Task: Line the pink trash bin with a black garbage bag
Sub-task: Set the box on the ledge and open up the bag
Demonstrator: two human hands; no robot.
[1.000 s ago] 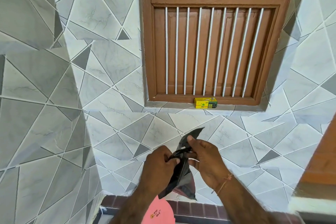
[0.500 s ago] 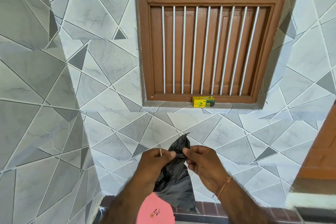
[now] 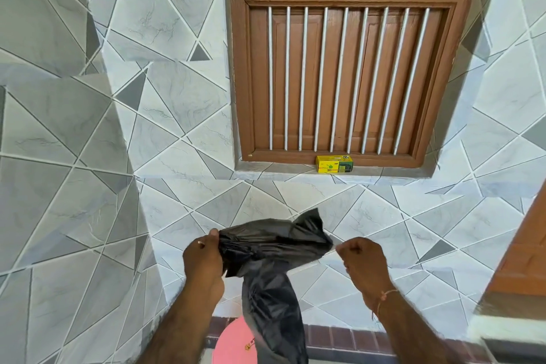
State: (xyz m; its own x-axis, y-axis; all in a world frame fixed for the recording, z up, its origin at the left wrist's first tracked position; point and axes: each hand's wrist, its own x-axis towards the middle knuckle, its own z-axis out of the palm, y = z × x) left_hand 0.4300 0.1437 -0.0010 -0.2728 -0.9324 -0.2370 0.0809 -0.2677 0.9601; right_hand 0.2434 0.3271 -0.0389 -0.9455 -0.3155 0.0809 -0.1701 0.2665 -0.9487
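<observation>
L hand (image 3: 204, 257) is gripping the black garbage bag (image 3: 271, 263) at its top left edge, grip closed on the plastic. R hand (image 3: 365, 263) is pinching the bag's right corner, fist closed. Bag is stretching between both hands, rest hanging down over the pink trash bin (image 3: 233, 343) at btm. Yellow box (image 3: 334, 163) is sitting on the window sill (image 3: 280, 171).

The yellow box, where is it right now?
In the head view, the yellow box sits on the window sill, right of centre, against the brown window frame, above the hands.
</observation>
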